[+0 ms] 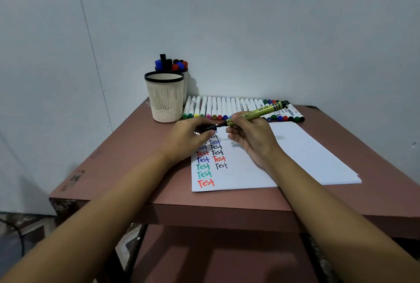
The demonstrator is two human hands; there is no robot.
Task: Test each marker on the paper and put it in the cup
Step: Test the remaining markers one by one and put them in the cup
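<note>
Setting: pale grey wall behind a reddish-brown bench (113, 169), seen from above by the wearer.
Paper: white stack (306, 153) at the bench's centre; "Test" is written in two columns in red, blue, green and black along its 9 o'clock side.
Green marker: (256, 113) held above the paper's 12 o'clock edge, tail end pointing to 2 o'clock, writing end to 9 o'clock.
Right hand: (252, 137) fingers curled round the barrel near the writing end.
Left hand: (188, 139) fingertips pinching the black cap (210, 127) at the marker's tip.
Cup: cream mesh holder with a black rim (165, 98), at 11 o'clock of the paper; nothing shows above its rim.
Second holder: (186, 85) just behind the cup at 12 o'clock, crowded with capped markers.
Row: markers (227, 106) lying side by side along the paper's 12 o'clock edge, touching one another.
Step, as we judge it: cap work on the green marker, before or after a trial stroke.
Method, we advise: move the cap straight along the barrel. Hold the nib clear of the written words. Write in the free space at 6 o'clock of the second column. Seat the cap fully before dropping the marker into the cup.
Unclear: we cannot tell whether the cap is coming off or going on. The nib is hidden. The left hand covers the topmost words. The cup's inside is unseen. Label print is unreadable. We cannot say which holder is meant.
</note>
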